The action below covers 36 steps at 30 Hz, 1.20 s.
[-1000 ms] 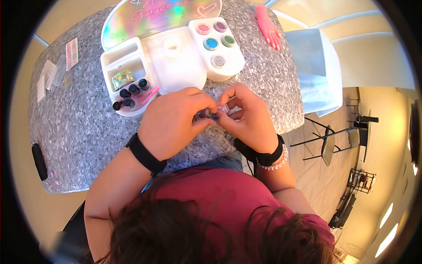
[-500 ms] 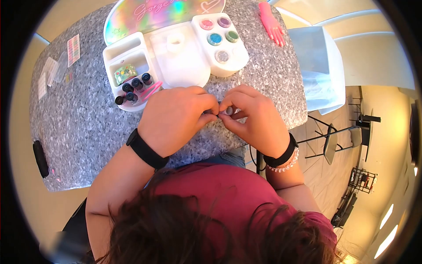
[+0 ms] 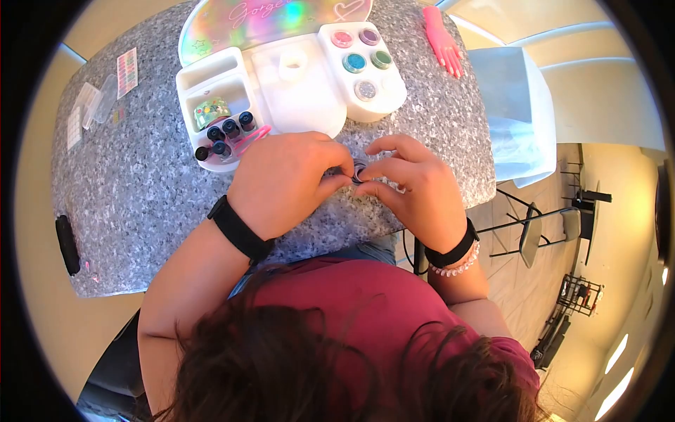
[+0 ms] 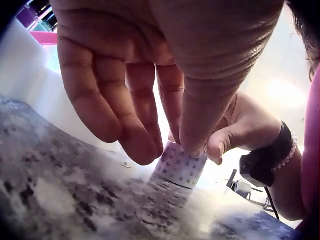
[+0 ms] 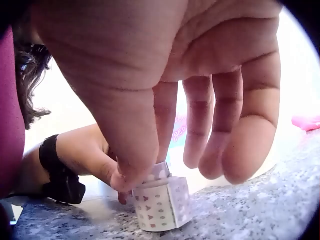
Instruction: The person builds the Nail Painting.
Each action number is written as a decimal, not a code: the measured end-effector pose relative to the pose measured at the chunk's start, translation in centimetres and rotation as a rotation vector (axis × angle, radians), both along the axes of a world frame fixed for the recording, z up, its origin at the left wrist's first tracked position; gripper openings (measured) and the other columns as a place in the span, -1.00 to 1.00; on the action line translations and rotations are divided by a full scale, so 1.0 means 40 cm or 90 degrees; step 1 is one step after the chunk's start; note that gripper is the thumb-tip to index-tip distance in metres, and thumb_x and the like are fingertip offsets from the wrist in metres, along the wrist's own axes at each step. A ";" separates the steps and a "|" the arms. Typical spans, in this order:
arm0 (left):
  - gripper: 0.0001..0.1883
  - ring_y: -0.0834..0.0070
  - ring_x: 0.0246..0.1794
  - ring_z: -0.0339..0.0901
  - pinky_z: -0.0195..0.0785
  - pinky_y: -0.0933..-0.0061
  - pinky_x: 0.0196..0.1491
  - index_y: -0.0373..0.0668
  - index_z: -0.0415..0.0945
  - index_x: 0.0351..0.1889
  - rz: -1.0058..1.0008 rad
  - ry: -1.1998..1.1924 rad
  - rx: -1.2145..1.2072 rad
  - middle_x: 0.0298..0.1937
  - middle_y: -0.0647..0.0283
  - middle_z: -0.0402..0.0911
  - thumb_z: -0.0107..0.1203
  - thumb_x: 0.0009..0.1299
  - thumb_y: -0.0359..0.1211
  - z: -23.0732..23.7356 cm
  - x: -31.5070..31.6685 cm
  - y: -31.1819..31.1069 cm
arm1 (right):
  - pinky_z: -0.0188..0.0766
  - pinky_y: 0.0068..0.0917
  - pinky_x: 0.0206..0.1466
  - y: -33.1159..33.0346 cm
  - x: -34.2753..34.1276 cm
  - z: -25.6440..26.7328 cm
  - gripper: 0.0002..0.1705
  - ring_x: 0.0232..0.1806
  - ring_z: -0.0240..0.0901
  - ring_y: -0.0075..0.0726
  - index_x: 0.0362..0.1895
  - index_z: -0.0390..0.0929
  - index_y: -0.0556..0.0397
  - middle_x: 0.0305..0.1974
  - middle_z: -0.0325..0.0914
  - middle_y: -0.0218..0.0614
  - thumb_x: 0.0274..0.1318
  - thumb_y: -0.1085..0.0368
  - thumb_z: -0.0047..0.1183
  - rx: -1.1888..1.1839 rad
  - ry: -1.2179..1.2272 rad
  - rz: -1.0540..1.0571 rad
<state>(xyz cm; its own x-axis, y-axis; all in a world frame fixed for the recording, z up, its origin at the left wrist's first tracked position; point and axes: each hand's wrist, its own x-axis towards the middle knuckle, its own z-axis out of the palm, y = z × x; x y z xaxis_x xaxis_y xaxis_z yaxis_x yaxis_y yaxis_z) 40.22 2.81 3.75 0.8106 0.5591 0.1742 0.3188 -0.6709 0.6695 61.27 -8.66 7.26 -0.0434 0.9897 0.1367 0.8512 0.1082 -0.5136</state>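
Observation:
A small white roll of sticker tape [image 5: 157,207], printed with rows of tiny shapes, stands on the speckled grey table between both hands. In the left wrist view the sticker roll [image 4: 180,169] shows under the fingertips. My left hand [image 3: 288,183] pinches the roll's upper edge with thumb and forefinger, its other fingers hanging loosely behind. From the other side, my right hand [image 3: 425,186] also pinches the top of the roll between thumb and forefinger, its remaining fingers spread apart. In the head view the fingers partly hide the roll.
Behind the hands stands a white nail kit tray [image 3: 299,105] with an iridescent lid [image 3: 274,24]. It holds several black-capped polish bottles [image 3: 232,128], a green patterned roll [image 3: 211,111] and several glitter pots [image 3: 354,62]. A pink model hand [image 3: 444,48] lies back right; a sticker sheet [image 3: 127,73] lies left.
The roll, earlier turned with its open end showing between the fingertips, now stands upright on the table. The right hand's fingers have spread. The head view has shifted slightly.

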 end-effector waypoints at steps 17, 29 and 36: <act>-0.54 0.18 -0.02 0.82 0.63 0.12 -0.04 0.00 0.60 0.22 -0.003 0.015 -0.025 0.01 0.18 0.79 0.47 0.37 -0.36 0.018 -0.001 -0.010 | 0.60 -0.07 -0.02 0.020 0.011 -0.017 -0.62 -0.01 0.64 0.20 0.12 0.57 0.06 -0.06 0.57 -0.07 0.25 0.42 0.36 -0.093 0.054 0.079; -0.57 0.46 -0.17 0.87 0.69 0.43 -0.09 -0.13 0.74 0.22 0.169 -0.195 -0.022 -0.04 0.24 0.87 0.51 0.38 -0.46 0.184 -0.105 -0.002 | 0.64 -0.41 -0.15 0.142 -0.059 0.119 -0.57 -0.21 0.71 -0.43 0.17 0.48 0.07 -0.18 0.72 -0.33 0.31 0.45 0.38 -0.031 0.396 0.128; -0.55 0.42 -0.18 0.83 0.64 0.40 -0.11 -0.09 0.73 0.17 0.151 -0.224 -0.064 -0.09 0.22 0.81 0.59 0.32 -0.35 0.187 -0.173 0.052 | 0.70 -0.48 -0.12 0.196 -0.089 0.129 -0.55 -0.14 0.78 -0.45 0.18 0.51 0.09 -0.12 0.77 -0.28 0.31 0.43 0.45 -0.045 0.444 0.187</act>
